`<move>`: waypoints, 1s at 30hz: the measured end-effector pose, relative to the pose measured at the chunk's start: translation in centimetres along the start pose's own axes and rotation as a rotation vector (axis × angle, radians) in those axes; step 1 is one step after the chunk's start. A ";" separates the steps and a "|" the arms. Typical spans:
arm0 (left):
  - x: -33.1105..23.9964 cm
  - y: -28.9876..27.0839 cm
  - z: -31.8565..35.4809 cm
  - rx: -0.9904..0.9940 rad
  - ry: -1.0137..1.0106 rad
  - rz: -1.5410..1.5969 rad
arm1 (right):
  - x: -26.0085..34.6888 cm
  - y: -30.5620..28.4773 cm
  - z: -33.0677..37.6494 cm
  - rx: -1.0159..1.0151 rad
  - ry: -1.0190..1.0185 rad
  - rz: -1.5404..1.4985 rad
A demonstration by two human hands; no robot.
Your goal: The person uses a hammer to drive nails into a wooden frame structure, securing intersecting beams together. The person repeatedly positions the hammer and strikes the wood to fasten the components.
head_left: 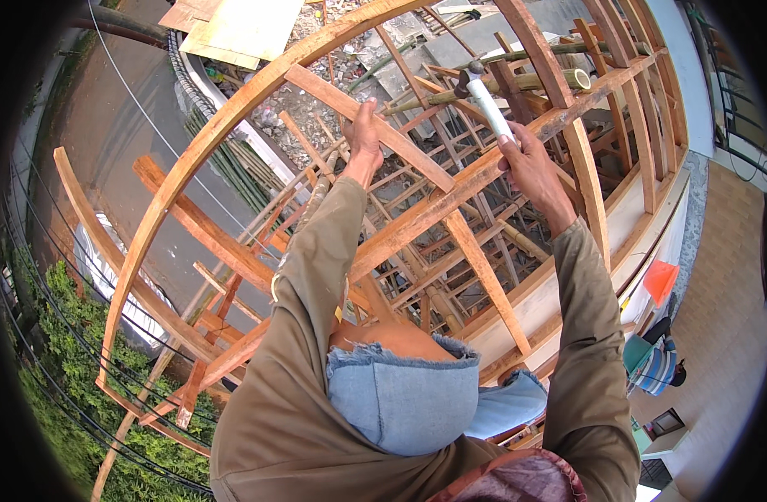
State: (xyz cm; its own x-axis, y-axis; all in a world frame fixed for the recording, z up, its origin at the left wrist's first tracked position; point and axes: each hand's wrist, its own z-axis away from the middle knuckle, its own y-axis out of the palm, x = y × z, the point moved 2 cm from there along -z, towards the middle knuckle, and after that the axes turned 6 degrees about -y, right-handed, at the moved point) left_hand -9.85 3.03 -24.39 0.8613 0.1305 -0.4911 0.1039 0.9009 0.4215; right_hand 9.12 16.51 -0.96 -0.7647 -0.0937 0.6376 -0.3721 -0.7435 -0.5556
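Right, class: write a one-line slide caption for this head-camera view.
Left hand steadies a wooden slat while the right hand raises a white-handled hammer over a curved timber frame.

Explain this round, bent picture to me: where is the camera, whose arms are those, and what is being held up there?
The camera sits on a person's head and looks down; its wide lens bends straight edges. Both arms in brown sleeves are that person's own. The right hand has its grip around the pale handle of a hammer, raised over the wood. The left hand holds a slanting wooden batten. Around them runs a curved timber frame of ribs and cross pieces, with bamboo poles behind. Far below lie a road, green shrubs and rubble.
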 end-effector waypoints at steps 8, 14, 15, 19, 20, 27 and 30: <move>0.2 1.6 0.4 -0.279 0.107 -0.044 | -6.0 1.4 4.2 -0.016 0.137 -0.232; 0.0 1.0 0.0 -0.140 0.044 0.043 | -7.1 2.3 5.0 0.013 0.211 -0.266; 0.1 0.8 -0.2 -0.125 0.017 0.061 | -7.1 2.2 5.0 0.006 0.214 -0.259; 0.1 0.5 -0.6 -0.151 0.016 0.016 | -6.8 1.7 4.6 -0.008 0.210 -0.281; 0.1 0.6 -0.4 -0.179 0.018 -0.001 | -6.7 1.5 4.4 -0.027 0.167 -0.305; -0.9 1.1 1.5 -0.130 -0.007 -0.034 | -6.6 0.3 3.4 0.339 0.422 -0.173; -1.1 1.0 1.4 -0.131 -0.031 -0.038 | -6.2 -0.3 3.3 0.122 0.287 -0.355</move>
State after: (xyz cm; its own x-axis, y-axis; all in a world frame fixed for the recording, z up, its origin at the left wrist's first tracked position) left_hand -9.94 3.18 -22.37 0.8729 0.0847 -0.4805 0.0723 0.9515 0.2991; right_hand 15.71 15.10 -3.00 -0.7221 0.3547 0.5939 -0.5858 -0.7702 -0.2521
